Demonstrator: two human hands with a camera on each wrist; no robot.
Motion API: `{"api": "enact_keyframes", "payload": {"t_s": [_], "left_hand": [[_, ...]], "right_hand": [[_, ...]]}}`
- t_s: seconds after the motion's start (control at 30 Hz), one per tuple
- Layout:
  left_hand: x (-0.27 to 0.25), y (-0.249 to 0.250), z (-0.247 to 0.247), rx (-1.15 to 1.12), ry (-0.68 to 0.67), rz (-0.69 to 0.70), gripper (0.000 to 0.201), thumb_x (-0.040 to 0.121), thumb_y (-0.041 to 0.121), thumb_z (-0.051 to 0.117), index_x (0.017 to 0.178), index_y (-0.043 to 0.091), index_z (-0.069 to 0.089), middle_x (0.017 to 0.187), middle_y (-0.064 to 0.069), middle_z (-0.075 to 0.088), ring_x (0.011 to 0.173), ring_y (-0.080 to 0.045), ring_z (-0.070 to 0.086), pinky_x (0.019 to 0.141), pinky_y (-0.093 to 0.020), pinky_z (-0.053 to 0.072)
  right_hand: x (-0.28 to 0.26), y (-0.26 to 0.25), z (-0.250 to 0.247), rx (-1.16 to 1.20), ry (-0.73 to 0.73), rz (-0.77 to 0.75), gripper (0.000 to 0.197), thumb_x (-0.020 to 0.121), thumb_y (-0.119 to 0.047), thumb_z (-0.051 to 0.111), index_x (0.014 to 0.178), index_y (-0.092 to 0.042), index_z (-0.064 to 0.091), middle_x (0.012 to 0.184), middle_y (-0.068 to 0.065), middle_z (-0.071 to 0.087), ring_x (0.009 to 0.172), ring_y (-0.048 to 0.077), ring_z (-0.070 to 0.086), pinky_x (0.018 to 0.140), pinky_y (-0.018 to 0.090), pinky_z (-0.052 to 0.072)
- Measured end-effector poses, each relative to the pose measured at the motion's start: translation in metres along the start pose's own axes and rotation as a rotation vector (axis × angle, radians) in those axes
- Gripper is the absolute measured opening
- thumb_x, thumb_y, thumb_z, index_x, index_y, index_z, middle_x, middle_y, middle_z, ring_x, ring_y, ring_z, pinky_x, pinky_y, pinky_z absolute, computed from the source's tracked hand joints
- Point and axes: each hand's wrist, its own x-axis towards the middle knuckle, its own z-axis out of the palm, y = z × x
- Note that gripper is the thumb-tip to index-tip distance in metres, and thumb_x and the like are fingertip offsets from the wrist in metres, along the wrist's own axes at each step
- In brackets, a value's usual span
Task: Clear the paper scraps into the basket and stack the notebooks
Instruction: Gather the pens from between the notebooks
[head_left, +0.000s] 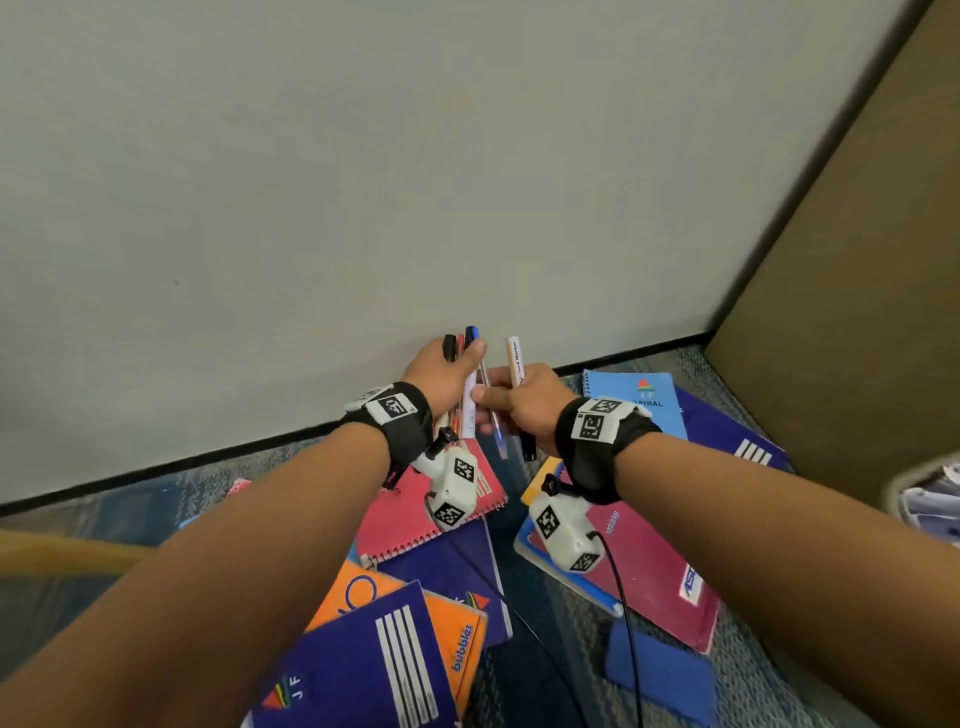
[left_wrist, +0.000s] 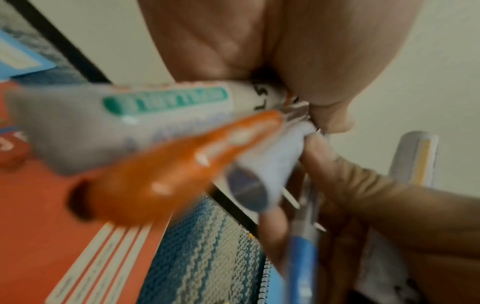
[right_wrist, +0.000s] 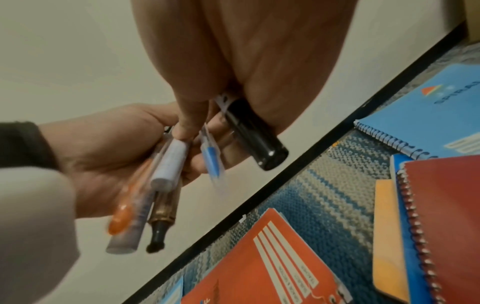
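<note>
Up against the wall (head_left: 363, 156), we have both hands raised above the carpet (head_left: 769, 670) and touching. Our left hand (head_left: 441, 374) is curled round a bundle of pens (head_left: 470, 395), among them an orange pen (right_wrist: 124, 207) and a white marker (left_wrist: 145, 115). Our right hand (head_left: 535, 400) grips a yellow-striped marker (head_left: 514, 358) in its fist, black cap (right_wrist: 257, 139) pointing down, while its thumb and fingers pinch a blue pen (head_left: 498, 436) next to the bundle. The notebooks lie scattered below us on the carpet, unstacked: a pink spiral one (head_left: 415, 514) under the left wrist, overlapping a dark blue one (head_left: 462, 571); an orange one (head_left: 457, 639) with another dark blue one (head_left: 363, 670) on it nearest us; a maroon one (head_left: 649, 571) on top of a blue and a yellow one to the right; and a light blue spiral one (head_left: 634, 400) by the wall, partly on a further dark blue one (head_left: 737, 441). A small blue pad (head_left: 660, 670) lies beside the maroon one, and a black cable (head_left: 631, 649) from the right wrist camera hangs across it. A brown panel (head_left: 857, 286) closes the right side. At the right edge a blurred whitish container (head_left: 930, 493) shows; we cannot tell whether it is the basket. We can make out no paper scraps for certain; a small pink bit (head_left: 240, 486) lies by the skirting at left.
</note>
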Motion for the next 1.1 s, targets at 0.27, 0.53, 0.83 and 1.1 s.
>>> {"api": "enact_keyframes", "payload": {"t_s": [0.27,0.53,0.83,1.1], "left_hand": [[-0.006,0.037,0.001,0.059,0.162,0.101,0.032,0.094,0.047,0.05,0.078,0.02,0.054,0.073,0.0,0.062,0.07,-0.02,0.059,0.065,-0.031,0.045],[-0.004,0.08,-0.024,0.176,0.292,0.21,0.021,0.09,0.039,0.058,0.088,0.018,0.059,0.078,0.004,0.06,0.074,-0.017,0.057,0.065,-0.025,0.038],[-0.023,0.177,-0.114,0.049,0.431,0.373,0.016,0.093,0.036,0.057,0.096,0.02,0.058,0.082,0.007,0.06,0.074,-0.01,0.057,0.069,-0.024,0.045],[-0.077,0.223,-0.187,-0.024,0.646,0.386,0.019,0.096,0.033,0.053,0.107,0.02,0.06,0.093,0.005,0.065,0.085,-0.01,0.061,0.079,-0.027,0.049]], "right_hand": [[-0.012,-0.032,0.0,0.179,0.019,-0.006,0.02,0.099,-0.008,0.049,0.103,0.0,0.067,0.074,0.009,0.063,0.058,0.014,0.055,0.055,0.029,0.05],[-0.026,-0.081,0.003,0.178,-0.169,-0.045,0.019,0.098,-0.005,0.045,0.111,-0.003,0.059,0.098,0.02,0.065,0.091,0.034,0.064,0.093,0.055,0.051],[-0.047,-0.214,0.022,-0.016,-0.354,-0.245,0.023,0.097,-0.002,0.047,0.119,0.004,0.055,0.104,0.019,0.066,0.099,0.033,0.066,0.093,0.045,0.053],[-0.071,-0.285,0.081,-0.1,-0.547,-0.322,0.02,0.089,0.01,0.043,0.091,-0.005,0.055,0.073,0.011,0.063,0.064,0.02,0.062,0.067,0.034,0.053]]}}
